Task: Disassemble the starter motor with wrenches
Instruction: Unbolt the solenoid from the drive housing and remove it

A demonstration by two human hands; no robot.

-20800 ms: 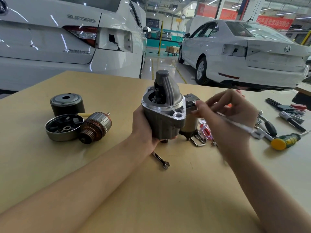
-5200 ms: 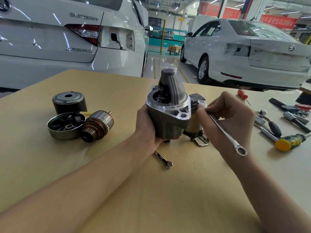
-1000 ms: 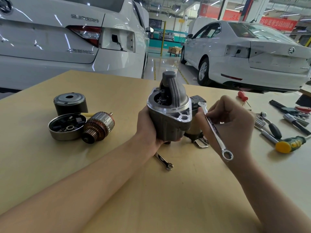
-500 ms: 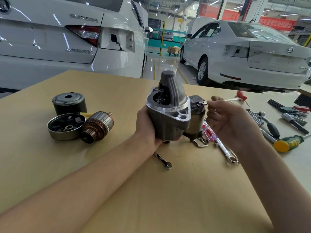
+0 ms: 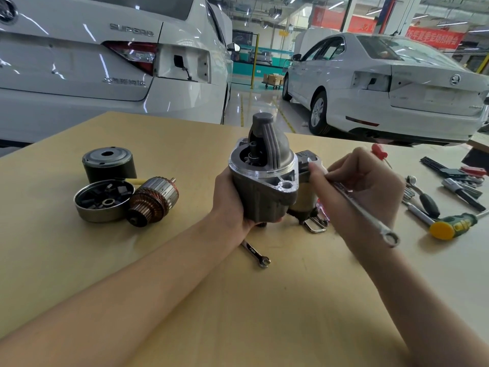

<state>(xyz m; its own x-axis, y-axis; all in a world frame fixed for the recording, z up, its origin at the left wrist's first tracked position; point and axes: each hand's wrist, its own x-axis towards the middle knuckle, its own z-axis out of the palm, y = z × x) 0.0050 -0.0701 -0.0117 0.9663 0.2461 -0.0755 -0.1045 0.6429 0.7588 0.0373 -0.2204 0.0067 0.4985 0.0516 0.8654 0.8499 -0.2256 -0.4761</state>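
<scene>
Gripping starter motor [image 5: 264,186]: left hand [image 5: 230,202] | right hand [image 5: 367,192]: wrench [image 5: 362,210]

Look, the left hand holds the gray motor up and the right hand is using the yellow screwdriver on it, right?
Not quite. The left hand does hold the gray motor up, but the right hand is using a long silver wrench on it. The head view shows the yellow screwdriver lying on the table.

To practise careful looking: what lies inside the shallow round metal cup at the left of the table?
Inside the metal cup lie dark blocks around a small central ring. The copper-wound rotor beside it covers the cup's right edge.
</scene>
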